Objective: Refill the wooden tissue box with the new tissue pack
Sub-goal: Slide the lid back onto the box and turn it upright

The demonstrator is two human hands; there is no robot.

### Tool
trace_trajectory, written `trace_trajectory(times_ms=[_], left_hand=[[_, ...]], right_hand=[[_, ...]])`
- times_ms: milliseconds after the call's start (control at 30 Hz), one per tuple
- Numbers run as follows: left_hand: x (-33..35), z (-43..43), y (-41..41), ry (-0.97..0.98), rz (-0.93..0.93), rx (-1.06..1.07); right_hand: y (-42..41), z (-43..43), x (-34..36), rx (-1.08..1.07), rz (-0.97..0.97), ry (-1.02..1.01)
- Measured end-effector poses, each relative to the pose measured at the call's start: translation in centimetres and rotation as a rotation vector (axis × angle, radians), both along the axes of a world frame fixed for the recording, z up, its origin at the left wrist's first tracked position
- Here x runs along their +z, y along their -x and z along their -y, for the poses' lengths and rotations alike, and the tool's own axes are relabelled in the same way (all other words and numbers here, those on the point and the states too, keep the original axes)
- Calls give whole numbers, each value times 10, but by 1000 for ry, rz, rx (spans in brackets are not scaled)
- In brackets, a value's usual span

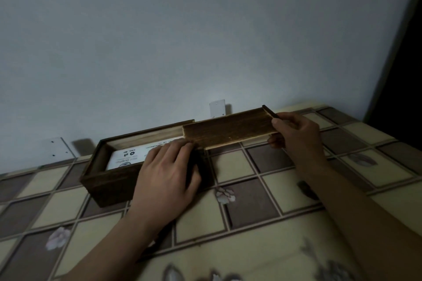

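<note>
My left hand (166, 171) clamps the right end of the wooden tissue box (107, 183), fingers laid over its top edge and thumb against the near wall. My right hand (296, 134) pinches the outer end of the sliding lid (228, 129), which is drawn out to the right with only its left end at the box. The tissue pack (127, 157) lies inside the open box, printed face up, and the box stands on the tile-patterned tablecloth (262, 201) close to the wall (205, 41).
</note>
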State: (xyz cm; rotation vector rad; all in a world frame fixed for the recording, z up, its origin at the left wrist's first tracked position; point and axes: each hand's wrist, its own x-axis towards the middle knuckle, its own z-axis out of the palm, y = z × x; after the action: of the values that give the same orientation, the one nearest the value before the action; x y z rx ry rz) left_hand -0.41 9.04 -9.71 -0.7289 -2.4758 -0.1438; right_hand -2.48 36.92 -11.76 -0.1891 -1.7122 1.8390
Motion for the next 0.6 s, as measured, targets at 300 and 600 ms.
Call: trace_trajectory(times_ms=[300,600], left_hand=[[2,6,-2,12,24,24],[2,15,-4,23,19,55]], right_hand=[[-3,4,2,10,-9,3],[-2,11,0,28,-21,-65]])
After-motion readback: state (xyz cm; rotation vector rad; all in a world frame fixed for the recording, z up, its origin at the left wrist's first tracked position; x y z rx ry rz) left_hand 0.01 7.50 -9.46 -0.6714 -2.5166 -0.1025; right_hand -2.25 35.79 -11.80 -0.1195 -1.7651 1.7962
